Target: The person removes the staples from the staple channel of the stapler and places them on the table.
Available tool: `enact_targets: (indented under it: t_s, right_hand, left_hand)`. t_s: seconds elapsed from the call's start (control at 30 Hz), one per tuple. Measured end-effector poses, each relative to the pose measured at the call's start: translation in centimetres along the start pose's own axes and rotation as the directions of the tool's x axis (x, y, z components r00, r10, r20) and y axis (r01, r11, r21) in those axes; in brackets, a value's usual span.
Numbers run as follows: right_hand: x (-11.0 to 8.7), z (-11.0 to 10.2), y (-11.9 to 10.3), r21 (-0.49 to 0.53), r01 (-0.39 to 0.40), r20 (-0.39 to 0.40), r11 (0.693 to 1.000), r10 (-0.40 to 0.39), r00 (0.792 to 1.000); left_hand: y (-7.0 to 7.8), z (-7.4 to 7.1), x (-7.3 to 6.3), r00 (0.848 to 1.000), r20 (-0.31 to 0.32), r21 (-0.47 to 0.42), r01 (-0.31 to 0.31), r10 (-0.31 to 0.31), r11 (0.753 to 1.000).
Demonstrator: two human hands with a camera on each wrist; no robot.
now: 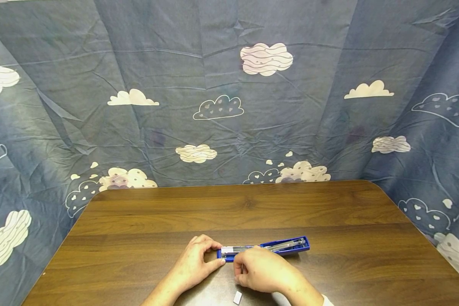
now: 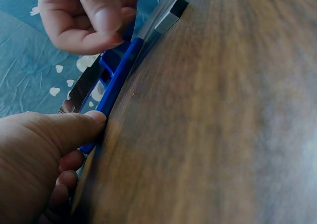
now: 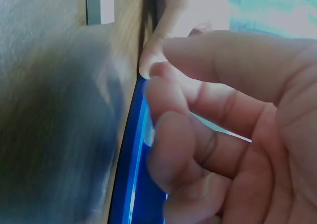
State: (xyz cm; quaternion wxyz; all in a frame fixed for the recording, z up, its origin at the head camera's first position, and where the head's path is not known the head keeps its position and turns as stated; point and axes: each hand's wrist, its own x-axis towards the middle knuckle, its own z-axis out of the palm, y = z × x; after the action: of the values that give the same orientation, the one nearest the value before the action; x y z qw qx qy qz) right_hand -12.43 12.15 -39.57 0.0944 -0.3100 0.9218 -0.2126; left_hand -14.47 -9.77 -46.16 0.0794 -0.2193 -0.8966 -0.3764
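A blue stapler [image 1: 285,245] lies unfolded on the table, its top arm swung back to the right and its metal staple channel [image 1: 235,250] exposed. My left hand [image 1: 194,261] grips the left end of the stapler's base between thumb and fingers; the thumb [image 2: 89,122] presses its near side in the left wrist view. Over the stapler's middle hovers my right hand [image 1: 265,270], fingers loosely curled and nothing visible between them. The right wrist view shows its bent fingers [image 3: 171,144] in front of the blue base [image 3: 131,184].
A small light-grey block [image 1: 237,297] lies on the brown wooden table [image 1: 137,225], nearer to me than the stapler. Behind the table and at its sides hangs a dark blue curtain [image 1: 176,76] with cloud prints.
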Motion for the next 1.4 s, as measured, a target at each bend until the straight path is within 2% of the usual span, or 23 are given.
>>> enact_targets:
  t_s: [0.2,0.4,0.67,0.9,1.1,1.4]
  right_hand:
    - [0.43,-0.27,0.3,0.04,-0.009,-0.106,0.999,0.013,0.994]
    - [0.62,-0.42,0.51,0.053,-0.063,-0.174,0.997,0.071,0.982]
    - [0.69,-0.65,0.77,0.09,-0.13,-0.213,0.987,0.147,0.966]
    - [0.75,-0.41,0.91,0.055,-0.157,-0.241,0.986,0.166,0.956]
    - [0.7,-0.15,0.97,0.033,-0.171,-0.236,0.985,0.174,0.956]
    - [0.82,0.02,0.94,0.054,-0.166,-0.214,0.985,0.174,0.961]
  left_hand:
    - [0.03,0.01,-0.02,1.0,-0.001,-0.003,0.001,-0.001,1.0]
    - [0.03,0.04,-0.02,1.0,-0.003,-0.003,0.0,0.0,1.0]
    - [0.03,0.01,-0.01,1.0,0.003,-0.008,0.003,-0.003,1.0]
    - [0.0,0.06,-0.11,1.0,0.006,0.004,0.003,-0.003,1.0]
    - [-0.05,0.08,-0.14,1.0,0.014,0.013,0.004,-0.004,1.0]
    - [-0.06,0.08,-0.11,1.0,0.013,0.017,0.001,-0.001,1.0]
